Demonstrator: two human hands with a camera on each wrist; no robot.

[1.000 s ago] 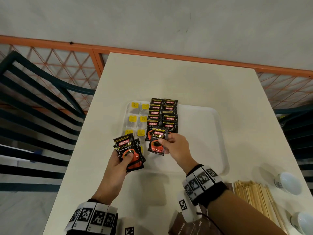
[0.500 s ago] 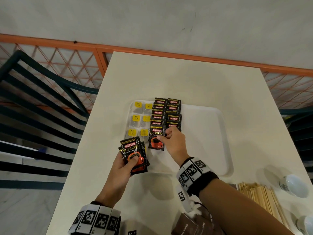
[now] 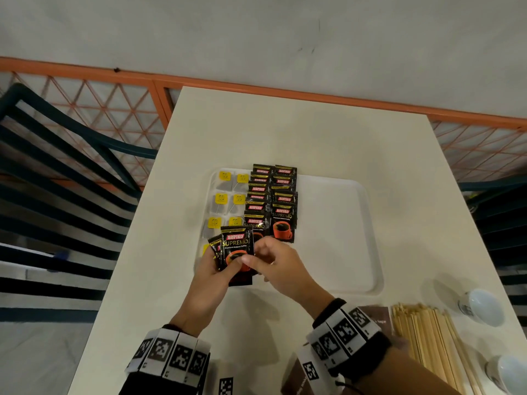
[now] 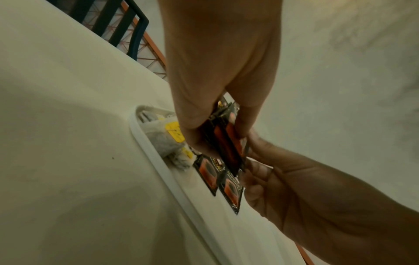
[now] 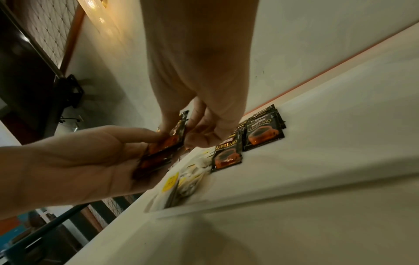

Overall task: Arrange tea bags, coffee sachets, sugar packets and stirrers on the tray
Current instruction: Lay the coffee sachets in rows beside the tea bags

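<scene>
- Nearest, at the right of the table [image 3: 199, 132], the wooden stirrers [image 3: 427, 334] lie in a loose bundle beside brown packets [image 3: 376, 317], likely the sugar; both are off the tray and well apart from the hands, so I judge those steps not yet done.
- Two white cups [image 3: 482, 306] stand just right of the stirrers.
- Over the tray's near left corner, the left hand [image 3: 211, 280] grips a small fan of coffee sachets [image 3: 236, 252], thumb across the front, held upright like a supply to draw from.
- The right hand [image 3: 273, 266] meets it there, thumb and forefinger pinching the front sachet's edge, apparently to peel one off for the tray; the wrist views show the same pinch at the stack's edge.
- The hands are together, both clamped on that held stack.
- Just beyond the fingers, the laid sachets [image 3: 273, 201] run in two overlapped columns toward the far rim, each one showing its label; the nearest pair lies just beyond the hands.
- Left of those columns, tea bags [image 3: 228, 201] with yellow tags sit in paired rows; the nearest are partly hidden behind the held stack.
- The white tray [image 3: 342, 238] is bare on its right half, probably kept for sugar and stirrers.
</scene>
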